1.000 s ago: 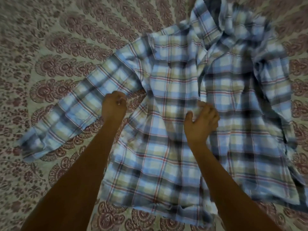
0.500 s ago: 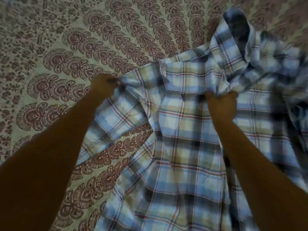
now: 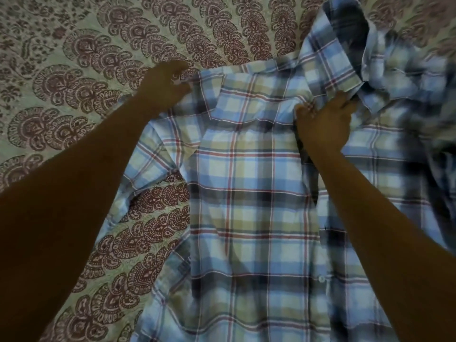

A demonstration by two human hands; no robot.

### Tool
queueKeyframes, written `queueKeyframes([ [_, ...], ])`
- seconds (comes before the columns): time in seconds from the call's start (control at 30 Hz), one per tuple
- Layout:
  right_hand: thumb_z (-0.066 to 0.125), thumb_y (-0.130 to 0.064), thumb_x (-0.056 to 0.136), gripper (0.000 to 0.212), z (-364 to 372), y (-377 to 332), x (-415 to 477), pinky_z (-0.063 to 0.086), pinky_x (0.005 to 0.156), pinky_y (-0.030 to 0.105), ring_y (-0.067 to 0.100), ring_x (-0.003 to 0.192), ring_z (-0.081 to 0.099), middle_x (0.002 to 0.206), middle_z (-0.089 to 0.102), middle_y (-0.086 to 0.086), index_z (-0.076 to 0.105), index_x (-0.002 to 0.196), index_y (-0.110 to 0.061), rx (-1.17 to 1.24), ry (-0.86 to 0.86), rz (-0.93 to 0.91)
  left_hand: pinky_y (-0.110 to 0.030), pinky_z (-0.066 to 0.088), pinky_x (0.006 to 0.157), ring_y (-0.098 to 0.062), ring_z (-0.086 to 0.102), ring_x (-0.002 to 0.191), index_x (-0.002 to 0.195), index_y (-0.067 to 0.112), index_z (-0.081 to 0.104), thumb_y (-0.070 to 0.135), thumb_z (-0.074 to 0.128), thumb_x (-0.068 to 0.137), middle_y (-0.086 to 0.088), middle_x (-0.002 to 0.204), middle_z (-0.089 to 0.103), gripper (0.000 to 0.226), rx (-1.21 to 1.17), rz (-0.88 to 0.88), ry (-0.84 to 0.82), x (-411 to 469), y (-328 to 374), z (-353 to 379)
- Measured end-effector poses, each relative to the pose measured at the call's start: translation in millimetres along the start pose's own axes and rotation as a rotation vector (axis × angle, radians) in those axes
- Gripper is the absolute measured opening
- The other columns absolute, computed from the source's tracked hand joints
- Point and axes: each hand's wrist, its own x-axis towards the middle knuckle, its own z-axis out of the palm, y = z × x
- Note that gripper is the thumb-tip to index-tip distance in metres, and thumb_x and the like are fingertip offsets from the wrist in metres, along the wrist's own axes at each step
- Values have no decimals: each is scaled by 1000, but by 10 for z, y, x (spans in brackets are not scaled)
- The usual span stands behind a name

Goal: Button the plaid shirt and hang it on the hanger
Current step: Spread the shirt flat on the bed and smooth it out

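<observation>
**Both hands on plaid shirt at shoulder & collar**

Patterned bedspread (image 3: 103, 60), pale green w/ maroon paisley-type motifs, fills the background; the plaid shirt (image 3: 251, 198) lies spread on it, front up. Fabric: blue, cream-yellow & dark navy checks w/ thin red & white lines. One small white button (image 3: 321, 279) shows on the placket, well below the right hand's grip. Collar (image 3: 345, 45) stands up just above that grip, dark inside; cloth to the right of it is bunched & blurred. No readable label or writing.

Left hand (image 3: 164, 91) is closed on the shirt's shoulder edge, fingers curled, cloth pinched. Sleeve runs down from this grip, under the forearm. Right hand (image 3: 323, 122) is closed round the front edge just below the collar, fabric gathered in the fist. Chest panel stretches fairly flat between the two grips.
</observation>
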Motion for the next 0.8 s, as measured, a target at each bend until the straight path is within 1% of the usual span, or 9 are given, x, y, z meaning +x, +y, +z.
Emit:
queueKeyframes([
  [0.1, 58, -45, 86, 83, 28, -34, 223, 42, 93, 48, 39, 122, 46, 145, 30, 21, 15, 146, -6, -57, -112, -1, -16, 38, 81, -14, 52, 106, 127, 14, 54, 27, 71, 81, -8, 121, 57, 51, -20, 38, -137, 78, 161, 77],
  [0.17, 62, -47, 83, 81, -32, -50, 405, 42, 93, 48, 39, 120, 48, 138, 42, 20, 22, 143, -8, -83, -148, -26, -20, 46, 76, -24, 58, 101, 118, 4, 60, 21, 72, 79, -17, 115, 62, 44, 0, 27, -112, 190, 188, 79],
  [0.27, 67, -39, 82, 67, -130, -112, 648, 44, 90, 46, 39, 117, 51, 128, 52, 21, 40, 131, -3, -145, -190, -104, -25, 47, 77, -22, 65, 84, 99, -1, 68, 19, 71, 80, -11, 73, 66, 28, 75, 23, -140, 321, 235, 64],
  [0.33, 64, -25, 86, 41, -139, -202, 780, 46, 88, 44, 38, 112, 54, 121, 57, 22, 53, 117, 0, -233, -220, -180, -14, 49, 55, 1, 57, 48, 95, 2, 70, 21, 70, 81, 8, 46, 56, 24, -1, -43, -132, 410, 266, 64],
  [0.4, 57, -16, 88, 25, -154, -304, 869, 48, 86, 42, 37, 106, 58, 111, 61, 21, 59, 106, 1, -311, -203, -229, -8, 39, 35, 3, 47, 29, 95, 1, 69, 22, 70, 82, 9, 32, 51, 25, -113, -133, -86, 509, 278, 64],
  [0.47, 52, -15, 90, 20, -187, -391, 956, 47, 87, 42, 37, 107, 58, 106, 60, 21, 59, 101, 1, -272, -160, -211, -8, 34, 31, 1, 43, 25, 91, 3, 68, 24, 71, 81, 13, 27, 47, 23, -139, -173, -57, 556, 289, 57],
  [0.6, 51, -24, 88, 24, -259, -509, 1248, 43, 96, 42, 34, 117, 53, 126, 55, 19, 55, 102, -5, -11, -108, -157, -9, 30, 30, -1, 41, 25, 67, 10, 62, 21, 75, 76, 11, 27, 45, 18, -184, -217, -19, 630, 287, 52],
  [0.73, 71, -40, 77, 89, -129, -452, 1283, 41, 104, 48, 36, 127, 43, 141, 39, 19, 23, 140, -1, -11, -287, -47, -5, 35, 36, -2, 47, 40, 96, 7, 71, 21, 75, 75, 8, 44, 54, 25, -130, -155, -62, 656, 274, 66],
  [0.8, 70, -36, 80, 68, -48, -370, 1243, 43, 100, 46, 37, 119, 49, 135, 45, 21, 40, 123, 6, -185, -352, -87, -5, 37, 35, 0, 50, 31, 93, 6, 69, 15, 73, 79, 8, 35, 54, 17, -172, -162, -91, 658, 260, 79],
])
